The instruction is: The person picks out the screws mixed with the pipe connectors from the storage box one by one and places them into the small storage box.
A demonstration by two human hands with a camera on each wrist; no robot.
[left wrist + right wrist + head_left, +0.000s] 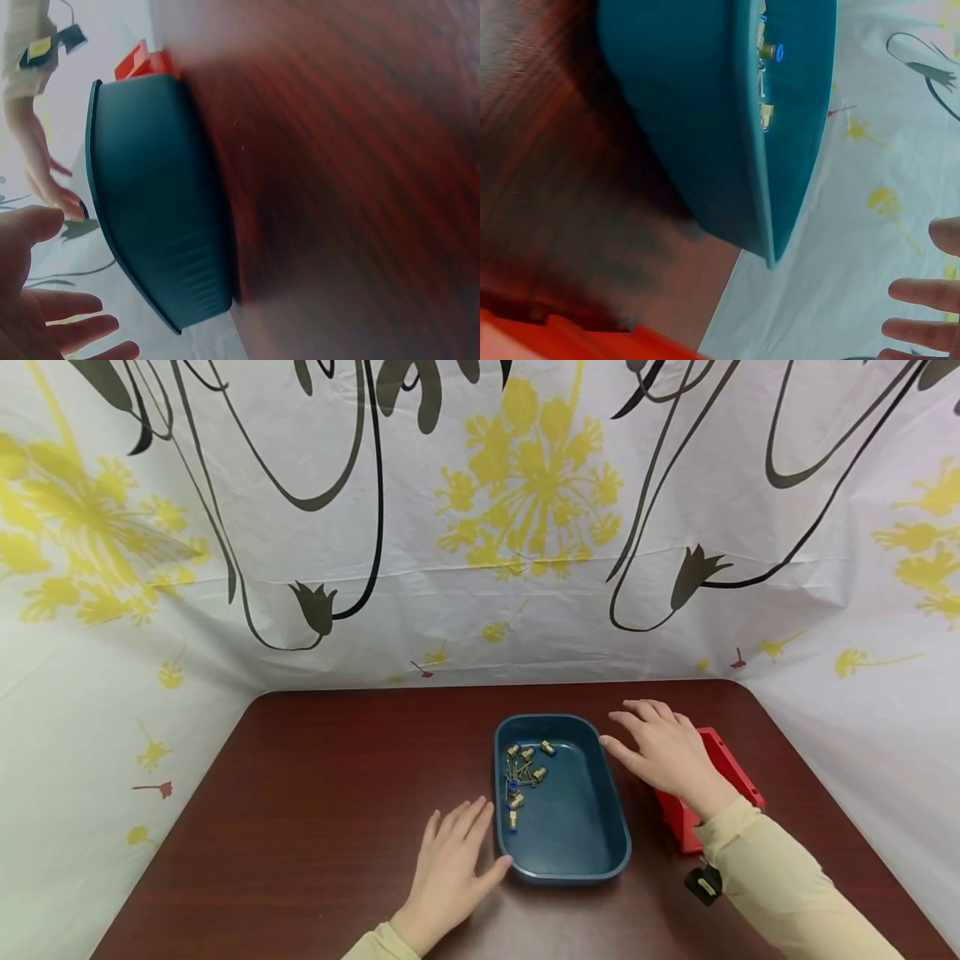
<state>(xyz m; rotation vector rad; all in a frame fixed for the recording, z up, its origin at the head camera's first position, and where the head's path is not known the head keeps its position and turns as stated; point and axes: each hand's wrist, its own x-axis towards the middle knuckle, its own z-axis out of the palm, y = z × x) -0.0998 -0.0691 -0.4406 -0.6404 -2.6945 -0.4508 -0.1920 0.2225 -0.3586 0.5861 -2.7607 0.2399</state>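
Note:
A blue tray sits on the table. Along its left side lie several brass fittings with blue ends and a few thin metal pins or screws. My left hand is beside the tray's near left corner, fingers spread and holding nothing; its thumb comes close to the rim, and I cannot tell if it touches. To the tray's right, my right hand reaches out with loosely extended fingers, its thumb tip near the rim. In the right wrist view, the fittings show just over the tray wall.
A red plastic bin stands right of the tray, partly hidden under the right hand and forearm. The dark wooden table extends left of the tray. Behind hangs a white patterned cloth. A small black device is at the right wrist.

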